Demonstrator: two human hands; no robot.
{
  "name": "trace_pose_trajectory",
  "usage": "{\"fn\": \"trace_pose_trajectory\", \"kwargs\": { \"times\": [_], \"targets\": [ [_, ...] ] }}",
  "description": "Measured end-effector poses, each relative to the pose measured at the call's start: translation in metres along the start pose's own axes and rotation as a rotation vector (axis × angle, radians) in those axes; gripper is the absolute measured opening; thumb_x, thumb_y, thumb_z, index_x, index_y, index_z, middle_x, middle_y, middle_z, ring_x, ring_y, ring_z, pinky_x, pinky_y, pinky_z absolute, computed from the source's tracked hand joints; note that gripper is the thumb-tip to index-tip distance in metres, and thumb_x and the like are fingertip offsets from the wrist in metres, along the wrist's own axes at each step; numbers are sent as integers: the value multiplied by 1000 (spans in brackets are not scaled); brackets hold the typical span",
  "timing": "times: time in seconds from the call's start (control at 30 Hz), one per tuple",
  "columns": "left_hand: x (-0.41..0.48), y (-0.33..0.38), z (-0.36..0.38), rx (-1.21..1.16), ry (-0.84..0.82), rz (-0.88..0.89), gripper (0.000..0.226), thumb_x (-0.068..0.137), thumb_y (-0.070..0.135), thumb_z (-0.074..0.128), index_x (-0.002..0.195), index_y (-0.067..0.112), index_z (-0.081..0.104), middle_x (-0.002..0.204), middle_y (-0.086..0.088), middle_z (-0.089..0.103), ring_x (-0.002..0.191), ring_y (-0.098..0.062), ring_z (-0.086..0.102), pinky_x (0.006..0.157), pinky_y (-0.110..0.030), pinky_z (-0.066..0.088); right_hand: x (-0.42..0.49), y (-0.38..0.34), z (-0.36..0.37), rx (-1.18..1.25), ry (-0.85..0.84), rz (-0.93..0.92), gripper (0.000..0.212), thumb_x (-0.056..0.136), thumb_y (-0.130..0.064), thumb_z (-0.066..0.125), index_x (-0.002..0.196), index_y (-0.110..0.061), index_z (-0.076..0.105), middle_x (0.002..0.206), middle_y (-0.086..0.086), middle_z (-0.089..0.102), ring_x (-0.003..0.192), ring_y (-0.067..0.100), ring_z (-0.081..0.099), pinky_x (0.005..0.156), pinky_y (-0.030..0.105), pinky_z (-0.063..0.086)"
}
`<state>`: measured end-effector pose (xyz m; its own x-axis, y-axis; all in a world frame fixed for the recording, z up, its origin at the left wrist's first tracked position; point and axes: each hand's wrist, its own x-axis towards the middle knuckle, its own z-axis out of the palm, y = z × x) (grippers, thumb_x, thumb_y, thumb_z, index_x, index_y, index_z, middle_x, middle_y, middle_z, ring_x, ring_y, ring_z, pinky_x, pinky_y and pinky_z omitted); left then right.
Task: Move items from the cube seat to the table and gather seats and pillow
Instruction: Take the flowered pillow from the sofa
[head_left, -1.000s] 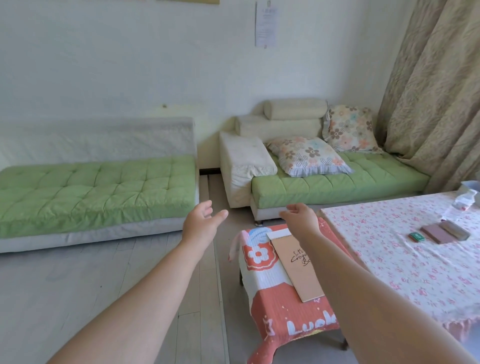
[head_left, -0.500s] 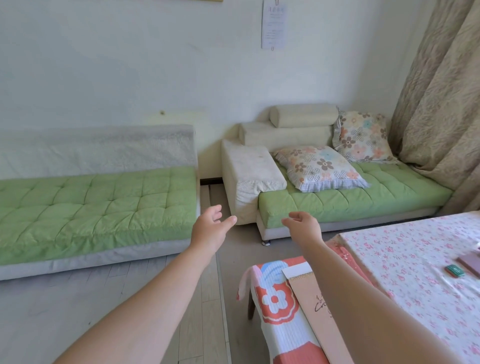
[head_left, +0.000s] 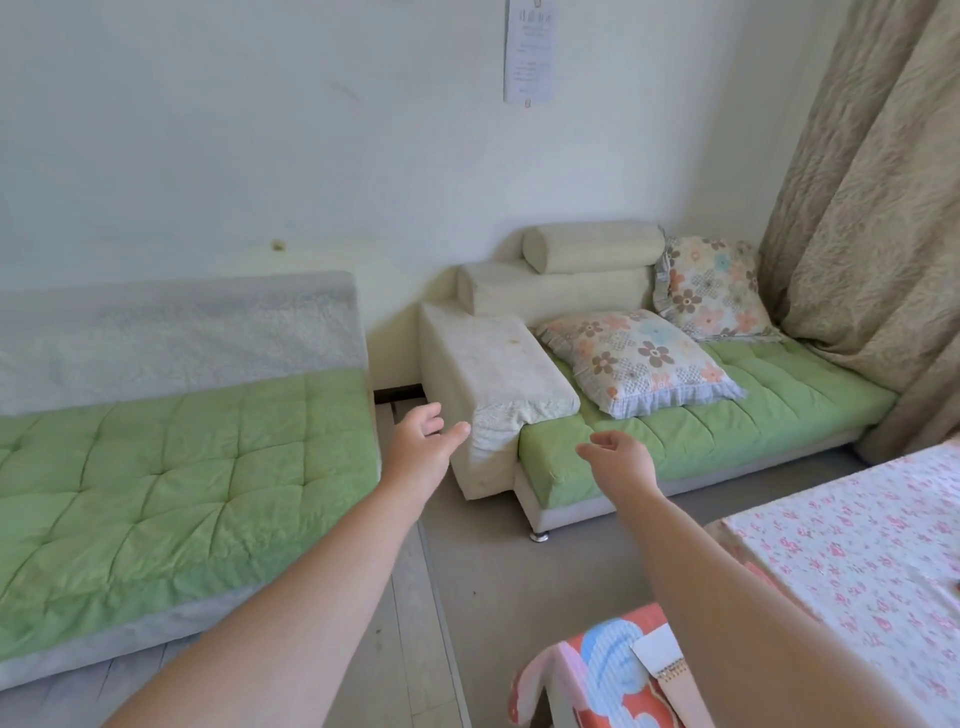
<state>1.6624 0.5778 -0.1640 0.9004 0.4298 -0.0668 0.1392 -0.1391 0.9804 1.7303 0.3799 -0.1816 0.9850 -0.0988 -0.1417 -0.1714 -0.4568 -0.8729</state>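
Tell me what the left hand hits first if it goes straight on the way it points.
Probably the cream armrest of the small sofa: the open left hand points forward at its front corner, with nothing visible between them. Depth is hard to judge here.

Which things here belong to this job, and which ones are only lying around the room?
For the job:
cube seat
card on it
table
flowered pillow

Only there:
curtain
paper on the wall
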Motion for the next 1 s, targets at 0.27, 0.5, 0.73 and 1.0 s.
{"fn": "trace_pose_trajectory", "kwargs": {
  "times": [0.27, 0.5, 0.73, 1.0],
  "targets": [
    [142, 14, -38, 49, -75, 26, 55, 88, 21, 64, 138, 12, 44, 139, -10, 51, 123, -20, 52, 92, -25, 37, 84, -56, 76, 51, 58, 58, 39, 89, -22, 58, 126, -12, 54, 126, 7, 58, 101, 20, 55, 82, 32, 44],
    [247, 13, -7, 82, -137, 22, 54, 87, 25, 64, 137, 14, 46, 137, -6, 53, 123, -19, 52, 101, -30, 39, 178, -67, 92, 96, 131, 94, 41, 89, -21, 58, 128, -10, 53, 125, 8, 58, 96, 19, 52, 78, 31, 41],
    [370, 19, 78, 129, -226, 25, 53, 87, 25, 65, 135, 12, 47, 135, -7, 54, 120, -21, 54, 99, -32, 41, 312, -64, 85, 101, 167, 139, 41, 89, -17, 57, 128, -6, 53, 123, 9, 57, 93, 19, 50, 78, 29, 39],
    [484, 51, 170, 163, -260, 15, 52, 85, 27, 66, 132, 11, 50, 131, -8, 57, 118, -21, 54, 98, -30, 40, 444, -83, 54, 80, 192, 156, 40, 88, -18, 56, 127, -11, 54, 111, 2, 60, 83, 16, 53, 72, 28, 46]
  ]
}}
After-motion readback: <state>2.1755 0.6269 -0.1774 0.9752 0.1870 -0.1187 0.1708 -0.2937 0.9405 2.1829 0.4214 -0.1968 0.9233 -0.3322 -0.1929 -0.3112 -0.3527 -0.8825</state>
